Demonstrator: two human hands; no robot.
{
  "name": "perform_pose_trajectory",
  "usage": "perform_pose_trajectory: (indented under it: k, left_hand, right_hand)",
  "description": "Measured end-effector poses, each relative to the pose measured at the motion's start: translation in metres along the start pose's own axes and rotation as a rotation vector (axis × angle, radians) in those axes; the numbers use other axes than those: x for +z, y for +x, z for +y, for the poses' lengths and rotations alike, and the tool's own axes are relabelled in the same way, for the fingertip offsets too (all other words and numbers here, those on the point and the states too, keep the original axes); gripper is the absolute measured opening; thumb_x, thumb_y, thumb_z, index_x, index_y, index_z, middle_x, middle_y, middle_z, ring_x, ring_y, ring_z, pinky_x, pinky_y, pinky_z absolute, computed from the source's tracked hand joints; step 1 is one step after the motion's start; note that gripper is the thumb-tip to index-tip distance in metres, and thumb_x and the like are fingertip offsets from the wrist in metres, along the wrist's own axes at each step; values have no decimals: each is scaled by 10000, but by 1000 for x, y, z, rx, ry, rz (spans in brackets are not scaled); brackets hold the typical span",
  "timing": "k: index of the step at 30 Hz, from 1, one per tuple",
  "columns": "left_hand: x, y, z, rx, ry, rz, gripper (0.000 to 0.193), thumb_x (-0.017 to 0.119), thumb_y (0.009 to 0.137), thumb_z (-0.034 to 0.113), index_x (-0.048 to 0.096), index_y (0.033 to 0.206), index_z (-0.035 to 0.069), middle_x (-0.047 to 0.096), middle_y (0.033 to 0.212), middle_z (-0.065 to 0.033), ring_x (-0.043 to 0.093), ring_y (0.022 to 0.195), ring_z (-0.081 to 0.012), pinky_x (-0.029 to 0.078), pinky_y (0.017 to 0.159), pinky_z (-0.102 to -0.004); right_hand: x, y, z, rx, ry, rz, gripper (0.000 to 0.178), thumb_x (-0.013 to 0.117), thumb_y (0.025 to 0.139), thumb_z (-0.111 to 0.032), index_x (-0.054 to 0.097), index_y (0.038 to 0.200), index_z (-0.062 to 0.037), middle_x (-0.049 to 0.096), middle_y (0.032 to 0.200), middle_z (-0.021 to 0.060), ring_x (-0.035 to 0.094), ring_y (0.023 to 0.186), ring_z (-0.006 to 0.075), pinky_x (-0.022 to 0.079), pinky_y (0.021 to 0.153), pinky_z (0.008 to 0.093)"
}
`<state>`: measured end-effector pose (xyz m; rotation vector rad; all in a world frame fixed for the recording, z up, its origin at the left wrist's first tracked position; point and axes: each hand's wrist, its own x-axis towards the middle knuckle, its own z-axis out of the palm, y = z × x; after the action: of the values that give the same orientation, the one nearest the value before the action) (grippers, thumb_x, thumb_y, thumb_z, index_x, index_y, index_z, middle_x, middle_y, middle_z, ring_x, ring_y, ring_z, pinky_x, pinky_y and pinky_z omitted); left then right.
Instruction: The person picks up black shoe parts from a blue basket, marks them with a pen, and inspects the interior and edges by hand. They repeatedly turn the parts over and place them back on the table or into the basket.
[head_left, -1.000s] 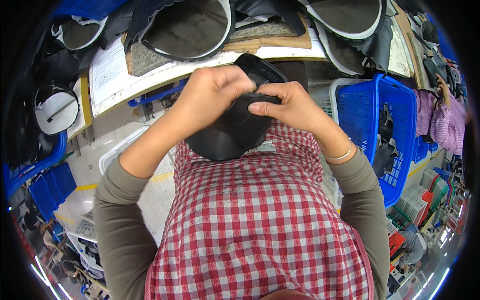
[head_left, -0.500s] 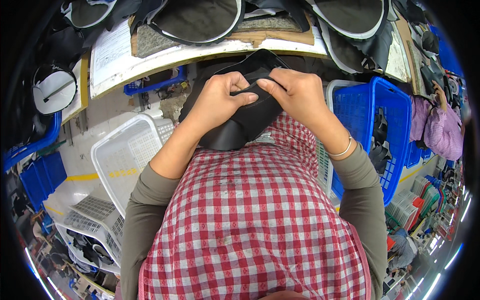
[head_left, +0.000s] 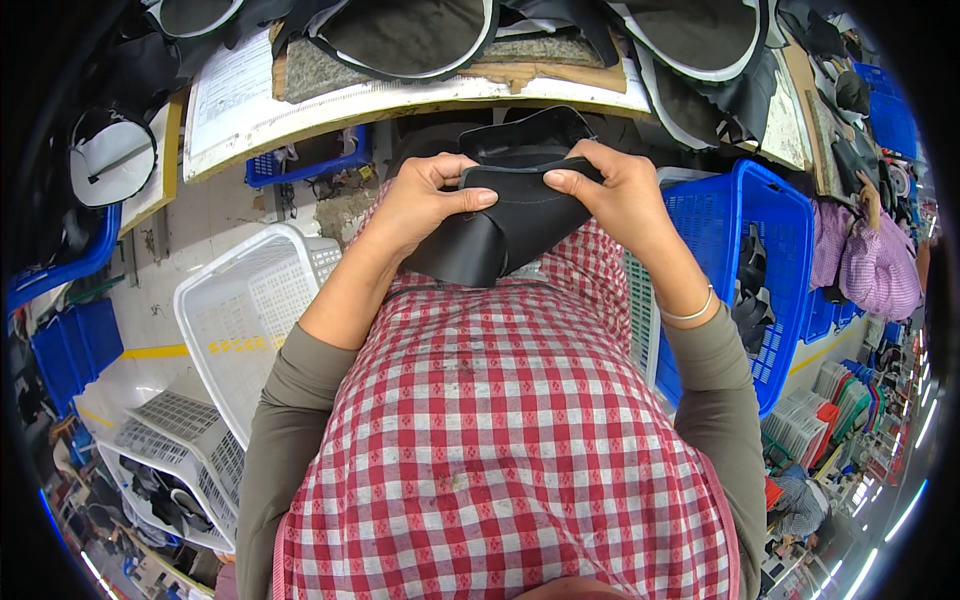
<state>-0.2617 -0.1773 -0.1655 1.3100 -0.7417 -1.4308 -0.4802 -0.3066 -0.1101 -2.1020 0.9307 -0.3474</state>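
Note:
A black shoe upper point(head_left: 530, 208), smooth and leather-like with a stitched line along its edge, is stretched between my two hands over my lap. My left hand point(head_left: 430, 203) pinches the edge at its left side, thumb on the near face and fingers behind. On the right, my right hand point(head_left: 615, 195) grips the same edge the same way. The piece stands partly open, with its far flap rising beyond the near edge. Its lower part hangs over my red checked apron point(head_left: 490, 400).
Ahead is a white worktable edge point(head_left: 420, 112) with black pieces point(head_left: 400, 35) lying on it. A white basket point(head_left: 215, 300) stands at my left, a blue basket point(head_left: 790, 300) with black parts at my right. Another person's pink sleeve point(head_left: 880, 265) shows at far right.
My hands have moved apart, spreading the edge that was bunched between them. The piece has tilted so its opening and far flap show more.

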Motion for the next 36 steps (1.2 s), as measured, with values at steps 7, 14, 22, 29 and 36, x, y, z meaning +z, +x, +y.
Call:
perform_pose_trajectory:
  k: [7, 14, 22, 29, 36]
  left_hand:
    - [-9, -34, 25, 536, 437, 247, 133, 830, 815, 46, 777, 929, 1, 688, 850, -28, 621, 839, -148, 479, 843, -293]
    - [-112, -142, 161, 761, 286, 913, 158, 809, 832, 11, 778, 985, -8, 727, 869, -23, 644, 799, -100, 528, 756, -245]
    - [-341, -17, 101, 231, 1014, 1495, 366, 702, 966, 240, 662, 1196, -42, 643, 1231, -328, 604, 1168, -481, 484, 1031, -457]
    - [-402, -57, 9, 514, 688, 1382, 585, 797, 940, 183, 526, 1413, -29, 632, 1289, -190, 622, 1100, -207, 515, 974, -327]
    - [-293, -57, 19, 191, 1418, 1904, 658, 784, 926, 130, 463, 1472, -48, 502, 1444, -241, 566, 1272, -305, 535, 1026, -419]
  right_hand:
    - [-4, 3, -45, -231, 82, 76, 133, 690, 966, -111, 752, 1008, -2, 758, 908, 146, 756, 842, 215, 567, 774, 314]
    - [-11, 36, -72, -294, 445, 139, 257, 622, 1064, -171, 675, 1232, 17, 778, 1099, 117, 687, 988, 116, 514, 877, 247]
    - [44, 69, -64, -297, 296, -304, 172, 692, 984, -85, 744, 1123, 2, 772, 988, 115, 717, 932, 195, 567, 800, 304]
    - [16, 112, -33, -67, 776, -396, 584, 678, 1008, -79, 440, 1537, -5, 609, 1421, 169, 613, 1248, 196, 522, 1044, 349]
    - [83, 218, -94, 15, 1294, -144, 645, 766, 959, -344, 547, 1369, 102, 623, 1358, 190, 594, 1253, 244, 495, 1019, 370]
